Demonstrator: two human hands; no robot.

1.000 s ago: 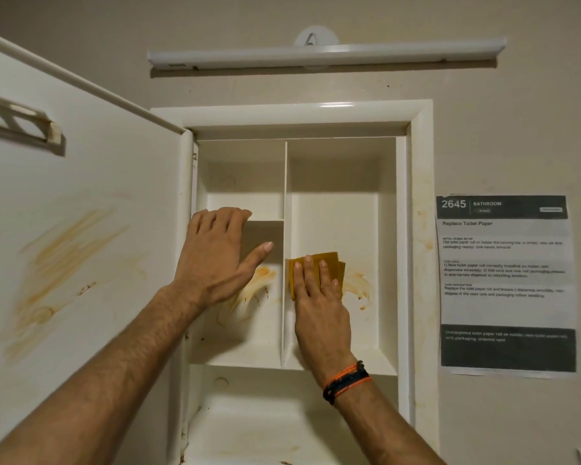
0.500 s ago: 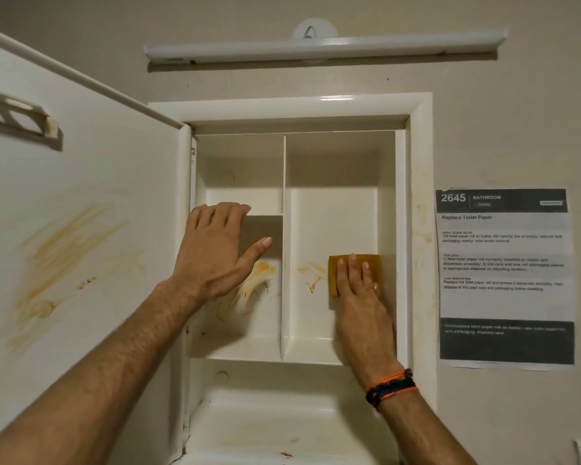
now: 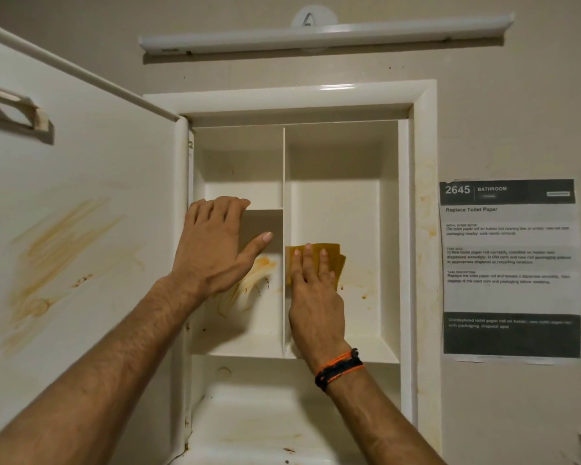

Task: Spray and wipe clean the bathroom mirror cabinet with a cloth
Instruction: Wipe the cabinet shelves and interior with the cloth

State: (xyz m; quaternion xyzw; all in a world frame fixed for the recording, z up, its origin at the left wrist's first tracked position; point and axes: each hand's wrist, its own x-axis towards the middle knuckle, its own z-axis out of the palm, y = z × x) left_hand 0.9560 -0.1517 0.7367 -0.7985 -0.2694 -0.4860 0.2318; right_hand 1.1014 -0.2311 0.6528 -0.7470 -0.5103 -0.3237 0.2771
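Observation:
The white wall cabinet (image 3: pixel 423 203) stands open, its door (image 3: pixel 91 209) swung out to the left. My right hand (image 3: pixel 314 286) presses a folded yellow cloth (image 3: pixel 331 255) flat against the back wall of the right compartment, next to the vertical divider (image 3: pixel 284 169). My left hand (image 3: pixel 215 250) rests with fingers spread on the small shelf edge of the left compartment. Orange-brown smears (image 3: pixel 252 286) mark the left compartment's back wall, and faint spots (image 3: pixel 364 295) show right of the cloth. No spray bottle is in view.
The door's inner face carries broad orange streaks (image 3: pixel 57 250) and a small rack (image 3: pixel 14 112). A light bar (image 3: pixel 326 36) hangs above the cabinet. A printed sheet (image 3: pixel 510 266) is stuck to the wall on the right. A lower cabinet shelf (image 3: pixel 282 421) shows stains.
My right hand slid the cloth from the divider to the compartment's right side, then back left against the divider. The smear there looks fainter. My left hand stayed put.

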